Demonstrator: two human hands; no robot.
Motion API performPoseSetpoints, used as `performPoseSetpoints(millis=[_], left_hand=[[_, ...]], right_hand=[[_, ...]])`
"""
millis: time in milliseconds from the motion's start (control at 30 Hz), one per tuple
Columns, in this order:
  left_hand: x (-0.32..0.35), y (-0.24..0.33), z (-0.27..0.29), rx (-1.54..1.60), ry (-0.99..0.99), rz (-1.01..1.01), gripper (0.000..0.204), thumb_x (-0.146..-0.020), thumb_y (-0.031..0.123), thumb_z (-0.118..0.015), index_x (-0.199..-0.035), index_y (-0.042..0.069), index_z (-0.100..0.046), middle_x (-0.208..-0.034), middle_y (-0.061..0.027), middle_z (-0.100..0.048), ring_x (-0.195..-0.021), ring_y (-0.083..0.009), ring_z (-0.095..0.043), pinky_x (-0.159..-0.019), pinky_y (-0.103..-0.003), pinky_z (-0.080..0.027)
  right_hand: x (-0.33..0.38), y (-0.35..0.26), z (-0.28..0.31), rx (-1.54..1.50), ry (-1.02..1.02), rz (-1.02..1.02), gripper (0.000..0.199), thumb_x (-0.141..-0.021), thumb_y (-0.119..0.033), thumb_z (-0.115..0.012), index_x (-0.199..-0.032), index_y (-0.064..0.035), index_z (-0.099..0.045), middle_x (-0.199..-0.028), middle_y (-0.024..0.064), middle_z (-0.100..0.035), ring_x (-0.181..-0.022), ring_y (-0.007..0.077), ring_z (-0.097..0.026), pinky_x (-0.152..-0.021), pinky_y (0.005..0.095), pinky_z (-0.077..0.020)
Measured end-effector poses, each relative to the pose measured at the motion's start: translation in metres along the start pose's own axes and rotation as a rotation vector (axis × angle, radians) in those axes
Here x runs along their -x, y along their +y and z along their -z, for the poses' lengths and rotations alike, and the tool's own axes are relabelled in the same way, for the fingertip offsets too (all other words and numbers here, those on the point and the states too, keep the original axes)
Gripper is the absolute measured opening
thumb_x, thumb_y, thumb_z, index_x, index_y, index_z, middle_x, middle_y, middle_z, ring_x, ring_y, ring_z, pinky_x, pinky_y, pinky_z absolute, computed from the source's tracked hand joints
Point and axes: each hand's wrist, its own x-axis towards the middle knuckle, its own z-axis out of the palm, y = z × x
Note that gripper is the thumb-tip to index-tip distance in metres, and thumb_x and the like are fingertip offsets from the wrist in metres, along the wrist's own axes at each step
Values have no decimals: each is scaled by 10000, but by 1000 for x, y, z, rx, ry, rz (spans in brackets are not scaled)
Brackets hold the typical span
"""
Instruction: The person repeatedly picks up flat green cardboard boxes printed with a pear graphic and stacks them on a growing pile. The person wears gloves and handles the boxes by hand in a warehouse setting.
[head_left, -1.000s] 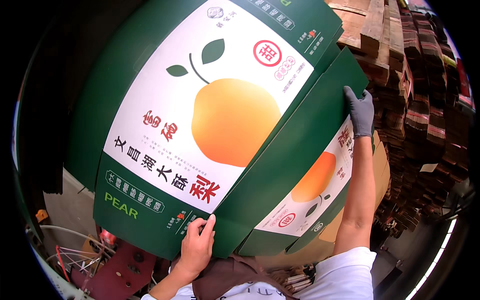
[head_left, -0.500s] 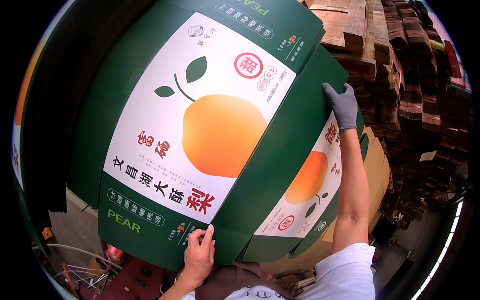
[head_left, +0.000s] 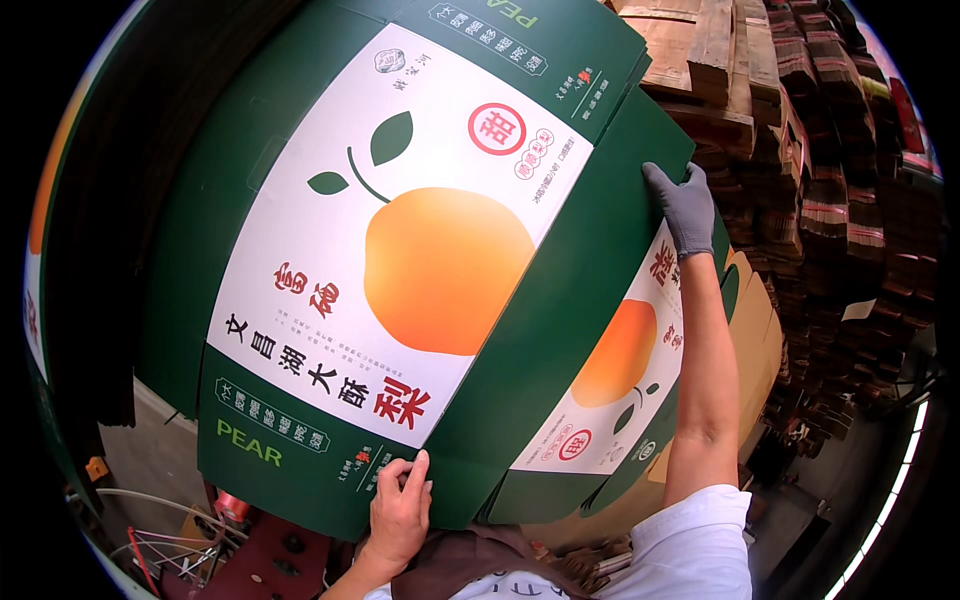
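Though apart, hands (head_left: 400, 510) (head_left: 688, 212) at cardboard (head_left: 560, 330) edges

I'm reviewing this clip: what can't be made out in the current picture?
In the head view:
- Underside of the green carton: hidden by its printed face.
- Fine print on it: too small to read.
- Right hand: how its grip reaches behind the carton is hidden.
- Smaller printed panel: partly covered by the right forearm.
- Dark red plate: cut off by the lower edge.

The carton (head_left: 440, 280) bears green letters (head_left: 249, 443), black characters (head_left: 293, 359) and a red-ringed sign (head_left: 497, 129).
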Motion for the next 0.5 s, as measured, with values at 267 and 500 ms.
performPoseSetpoints(millis=[267, 500], left_hand=[[0, 0, 1, -2, -3, 6, 524, -839, -18, -697, -1347, 30, -577, -1122, -142, -518, -874, -278, -597, -721, -376, -537], [0, 1, -2, -32, 7, -23, 543, -832, -29, -696, -1355, 27, -562, -1131, -153, -499, -876, -287, -583, -736, -377, -524]], right_hand=[[3, -12, 0, 83, 18, -30, 809, -755, -503, -795, -1311, 30, -549, -1161, 186, -694, -1043, 277, -685, -940, 346, -503], [33, -23, -16, 330, 391, 259, 592, -838, -395, -720, -1342, -132, -558, -1213, 163, -628, -1106, 349, -613, -906, 465, -491]])
